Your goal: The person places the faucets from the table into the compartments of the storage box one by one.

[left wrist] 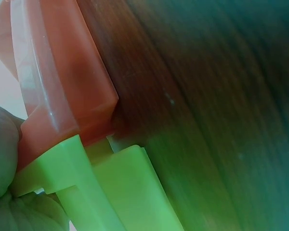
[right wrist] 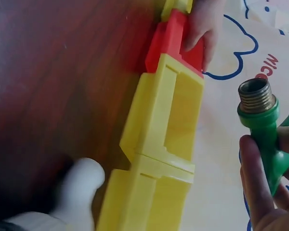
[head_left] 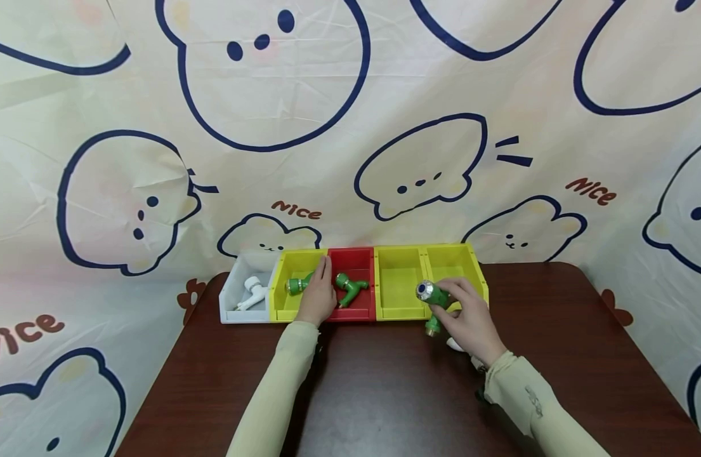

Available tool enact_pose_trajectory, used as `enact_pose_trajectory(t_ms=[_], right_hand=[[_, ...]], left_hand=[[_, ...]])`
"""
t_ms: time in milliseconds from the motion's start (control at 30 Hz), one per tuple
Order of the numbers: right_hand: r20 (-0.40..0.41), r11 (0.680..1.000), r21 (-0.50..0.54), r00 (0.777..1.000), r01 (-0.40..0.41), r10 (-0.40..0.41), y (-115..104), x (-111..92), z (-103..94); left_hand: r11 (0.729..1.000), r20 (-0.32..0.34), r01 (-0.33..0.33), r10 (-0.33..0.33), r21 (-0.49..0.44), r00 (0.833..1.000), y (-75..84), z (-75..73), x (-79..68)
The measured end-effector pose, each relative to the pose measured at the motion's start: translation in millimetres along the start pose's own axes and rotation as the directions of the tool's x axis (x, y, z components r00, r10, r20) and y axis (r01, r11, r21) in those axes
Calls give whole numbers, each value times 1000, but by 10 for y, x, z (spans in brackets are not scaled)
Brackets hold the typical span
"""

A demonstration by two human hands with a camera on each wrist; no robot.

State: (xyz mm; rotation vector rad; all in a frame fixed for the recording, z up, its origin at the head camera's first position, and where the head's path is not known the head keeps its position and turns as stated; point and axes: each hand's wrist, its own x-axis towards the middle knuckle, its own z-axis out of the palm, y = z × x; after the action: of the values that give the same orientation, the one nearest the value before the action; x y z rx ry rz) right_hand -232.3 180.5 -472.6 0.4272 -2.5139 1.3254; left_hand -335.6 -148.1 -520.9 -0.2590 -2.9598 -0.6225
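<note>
My right hand [head_left: 467, 317] holds a green tap [head_left: 440, 296] in front of the right-hand yellow bins, with its silver end raised. In the right wrist view, the tap's threaded metal end [right wrist: 256, 98] points up between my fingers. My left hand [head_left: 318, 293] rests over the divider between the left yellow bin [head_left: 280, 311] and the red bin [head_left: 356, 313], its fingers straight. Partly hidden by that hand, a green tap [head_left: 295, 285] lies in the left yellow bin. Another green tap [head_left: 350, 289] lies in the red bin.
A white tap [head_left: 253, 293] lies in the white bin [head_left: 229, 298] at the row's left end. Two yellow bins [head_left: 398, 279] join at the right. Beneath my right wrist is a white rounded object [right wrist: 84, 185] on the dark table [head_left: 379, 393]. A patterned cloth [head_left: 304, 178] hangs behind.
</note>
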Motion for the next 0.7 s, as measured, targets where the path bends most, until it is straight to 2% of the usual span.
enact_pose_trajectory(t_ms=[333,567,700], right_hand=[[-13,987,-164,1000,-4,2,-76,483,188],[28,976,-203,996,-76,83,-72,773,400],[38,967,-240,995,-84,96,-36,868,514]], left_hand=[[1000,0,8,-8,-4,1000,-6,11,10],[1000,-2,15,-15,2,1000,-7,6,14],[1000,-5,13,-13,-1,1000,2,3,7]])
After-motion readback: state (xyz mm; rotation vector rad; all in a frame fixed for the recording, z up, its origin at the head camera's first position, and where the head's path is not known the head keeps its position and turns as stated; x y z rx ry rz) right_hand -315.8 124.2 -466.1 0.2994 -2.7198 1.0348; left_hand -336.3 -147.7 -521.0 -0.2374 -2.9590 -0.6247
